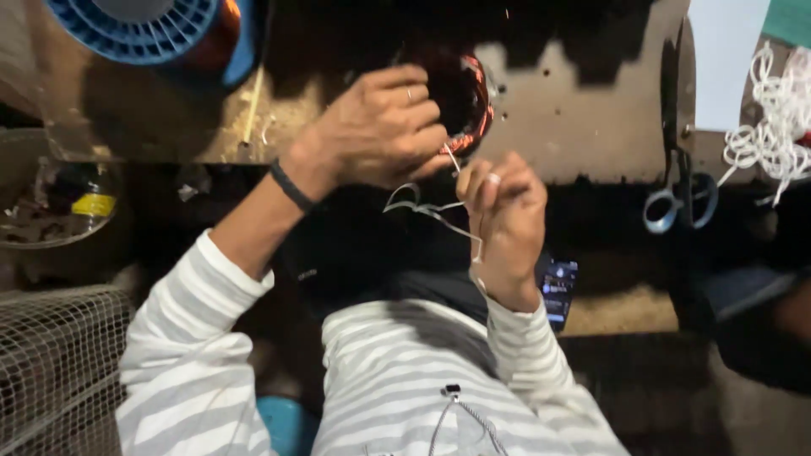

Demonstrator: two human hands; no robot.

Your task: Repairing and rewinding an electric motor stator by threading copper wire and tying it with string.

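At the near edge of the bench (591,127), our left hand (380,131) is closed around a copper wire coil (473,101), while our right hand (503,215), just beside it, pinches a thin white string (427,207) looped between the two. Pull too hard and we judge the string may snap or drag windings out of place; a slack grip could let the loop slip off. Scissors (680,198) hang at the bench edge, a blue wire spool (152,29) at the far left corner.
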